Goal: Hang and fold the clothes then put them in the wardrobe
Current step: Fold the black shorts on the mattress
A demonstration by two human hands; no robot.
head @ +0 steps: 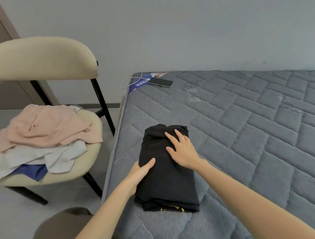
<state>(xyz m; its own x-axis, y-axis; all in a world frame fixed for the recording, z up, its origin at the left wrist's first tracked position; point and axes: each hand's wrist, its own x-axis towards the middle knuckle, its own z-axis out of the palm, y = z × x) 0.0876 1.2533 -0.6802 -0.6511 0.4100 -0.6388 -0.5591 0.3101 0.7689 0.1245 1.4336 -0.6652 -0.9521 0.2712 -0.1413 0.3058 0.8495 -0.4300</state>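
Folded black garment (166, 183) near the left edge of the mattress (246, 132). The left hand (139, 173) grips its left side, thumb on top; the right hand (182, 151), fingers spread flat, presses it. Farther left, unfolded clothes (48, 126) remain heaped on a chair (38, 60); no wardrobe visible.

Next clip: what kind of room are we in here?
Probably a bedroom: a bare quilted grey mattress against the wall, a chair piled with unfolded clothes, and a folded black garment on it.
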